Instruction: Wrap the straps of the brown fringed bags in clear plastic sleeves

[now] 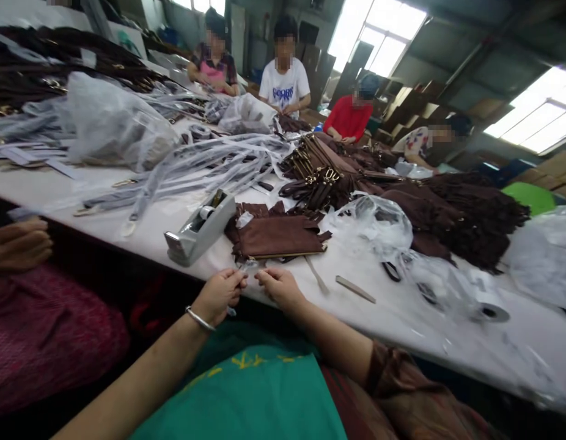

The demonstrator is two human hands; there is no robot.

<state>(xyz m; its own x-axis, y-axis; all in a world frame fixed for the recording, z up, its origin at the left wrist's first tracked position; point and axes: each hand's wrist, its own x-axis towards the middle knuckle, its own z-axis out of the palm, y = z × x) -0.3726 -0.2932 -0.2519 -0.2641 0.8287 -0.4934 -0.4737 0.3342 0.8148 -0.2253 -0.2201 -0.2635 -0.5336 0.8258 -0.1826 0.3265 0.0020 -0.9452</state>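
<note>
My left hand [221,296], with a silver bangle at its wrist, is closed in a pinch on a small piece of clear plastic [250,266]. A bit of plastic also hangs below its fingers. Facing it, my right hand [280,287] pinches at the plastic's other side, its fingertips partly hidden. Both hands are just over the table's near edge. Right beyond them lies a flat brown zip pouch [280,237] on more brown pieces. Left of the pouch stands a grey tape dispenser [201,231].
A flat metal strip [355,289] lies to the right, near crumpled plastic bags [379,223]. Plastic-wrapped straps [195,168] and a pile of brown bags [329,162] cover the table [140,241] farther back. Another person's hand [19,244] is at left; several people work opposite.
</note>
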